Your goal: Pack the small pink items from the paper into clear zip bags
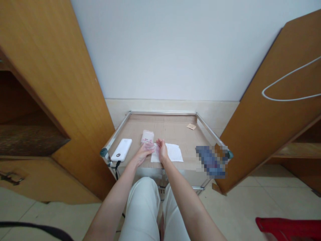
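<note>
Plastic bag (150, 149) over steel-railed cart (163, 113), white wall (160, 50) behind.

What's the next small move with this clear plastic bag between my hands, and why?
Probably smooth the clear plastic bag flat between your left hand and right hand: it looks crumpled, and the white paper sheet beside them offers a flat spot to lay it on.

The power bank (121, 150) is plain white (the cabinet door (82, 134) wood-grained orange-brown).
</note>
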Tool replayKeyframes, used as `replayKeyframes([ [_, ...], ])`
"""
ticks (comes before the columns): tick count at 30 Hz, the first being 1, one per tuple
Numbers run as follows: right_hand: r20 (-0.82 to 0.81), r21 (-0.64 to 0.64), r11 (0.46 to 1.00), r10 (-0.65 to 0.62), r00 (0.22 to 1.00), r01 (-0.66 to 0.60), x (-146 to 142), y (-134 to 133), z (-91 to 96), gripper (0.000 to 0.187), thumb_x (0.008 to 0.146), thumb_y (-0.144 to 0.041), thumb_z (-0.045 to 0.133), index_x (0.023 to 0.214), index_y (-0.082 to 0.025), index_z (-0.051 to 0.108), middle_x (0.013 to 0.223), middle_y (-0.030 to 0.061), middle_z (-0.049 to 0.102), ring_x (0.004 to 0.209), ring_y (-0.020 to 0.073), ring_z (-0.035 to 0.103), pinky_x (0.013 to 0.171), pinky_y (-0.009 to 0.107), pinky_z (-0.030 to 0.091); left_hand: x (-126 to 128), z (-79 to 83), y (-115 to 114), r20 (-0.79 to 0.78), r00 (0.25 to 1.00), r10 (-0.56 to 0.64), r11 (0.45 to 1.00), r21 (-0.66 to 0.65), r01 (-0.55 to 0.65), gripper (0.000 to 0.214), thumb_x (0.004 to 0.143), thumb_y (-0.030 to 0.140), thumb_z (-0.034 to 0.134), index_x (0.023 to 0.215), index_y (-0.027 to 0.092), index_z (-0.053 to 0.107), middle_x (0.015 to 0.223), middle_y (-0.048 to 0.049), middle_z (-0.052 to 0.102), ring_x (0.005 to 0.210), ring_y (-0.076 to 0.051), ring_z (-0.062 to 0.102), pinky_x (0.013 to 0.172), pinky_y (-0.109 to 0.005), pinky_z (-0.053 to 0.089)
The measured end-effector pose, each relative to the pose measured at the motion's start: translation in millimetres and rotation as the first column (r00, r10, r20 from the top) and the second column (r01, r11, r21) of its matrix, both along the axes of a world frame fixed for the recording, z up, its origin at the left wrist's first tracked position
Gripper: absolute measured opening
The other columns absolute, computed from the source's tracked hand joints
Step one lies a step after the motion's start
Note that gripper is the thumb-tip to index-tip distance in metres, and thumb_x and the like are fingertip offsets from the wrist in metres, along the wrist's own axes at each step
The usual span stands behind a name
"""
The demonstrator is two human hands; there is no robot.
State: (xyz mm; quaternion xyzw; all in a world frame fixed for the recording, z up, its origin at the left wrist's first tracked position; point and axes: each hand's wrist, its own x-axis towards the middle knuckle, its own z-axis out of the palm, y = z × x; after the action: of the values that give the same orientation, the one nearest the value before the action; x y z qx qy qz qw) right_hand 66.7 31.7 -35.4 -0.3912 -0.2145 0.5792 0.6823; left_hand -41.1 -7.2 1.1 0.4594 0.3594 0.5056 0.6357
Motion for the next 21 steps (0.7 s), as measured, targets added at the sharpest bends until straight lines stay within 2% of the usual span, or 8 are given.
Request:
replayKeyframes([
  [5, 0.058, 0.008, 1.0, 0.002, 0.998, -0.002, -1.1, 5.4, -8.8, 0.032, 0.077, -0.041, 0.037, 0.08, -0.017, 0.058, 0.084, 0.0041, 0.064, 0.084, 0.0138, 0.057, 0.08, 0.028, 0.04, 3.9, -4.4, 3.4, -0.114, 0.991, 0.071, 0.997, 0.028, -0.068, 0.035, 0.047, 0.014, 0.071, 0.078, 0.014, 0.056, 0.084, -0.0026, 0.06, 0.08, -0.013, 0.054, 0.081, -0.03, 0.037],
  [13, 0.011, 0.01, 1.0, 0.022, 1.0, -0.022, 1.7, 4.6, -7.6, 0.03, 0.078, -0.037, 0.036, 0.078, -0.017, 0.058, 0.08, 0.0035, 0.064, 0.08, 0.0131, 0.057, 0.079, 0.027, 0.041, 8.5, -9.3, 6.7, -0.076, 0.991, 0.107, 0.994, 0.011, -0.106, 0.046, 0.045, 0.015, 0.072, 0.084, 0.017, 0.049, 0.087, -0.0029, 0.06, 0.081, -0.014, 0.055, 0.083, -0.034, 0.038],
  [17, -0.009, -0.007, 1.0, 0.01, 1.0, -0.01, 2.1, 1.7, -3.4, 0.031, 0.079, -0.037, 0.035, 0.077, -0.017, 0.058, 0.077, 0.0033, 0.064, 0.077, 0.0126, 0.058, 0.079, 0.027, 0.041, 10.0, -7.8, 6.6, -0.08, 0.99, 0.118, 0.993, -0.023, -0.12, 0.058, 0.044, 0.011, 0.071, 0.095, 0.019, 0.045, 0.09, -0.0038, 0.059, 0.08, -0.013, 0.056, 0.083, -0.035, 0.039],
  [21, 0.002, -0.003, 1.0, 0.015, 1.0, -0.015, 2.3, 0.7, -1.9, 0.032, 0.079, -0.039, 0.035, 0.077, -0.016, 0.058, 0.077, 0.0038, 0.064, 0.077, 0.0133, 0.058, 0.076, 0.027, 0.042, 13.3, -5.1, 5.2, -0.093, 0.991, 0.097, 0.995, 0.003, -0.097, 0.071, 0.044, 0.008, 0.071, 0.106, 0.021, 0.039, 0.099, -0.0063, 0.055, 0.086, -0.015, 0.055, 0.083, -0.035, 0.04],
])
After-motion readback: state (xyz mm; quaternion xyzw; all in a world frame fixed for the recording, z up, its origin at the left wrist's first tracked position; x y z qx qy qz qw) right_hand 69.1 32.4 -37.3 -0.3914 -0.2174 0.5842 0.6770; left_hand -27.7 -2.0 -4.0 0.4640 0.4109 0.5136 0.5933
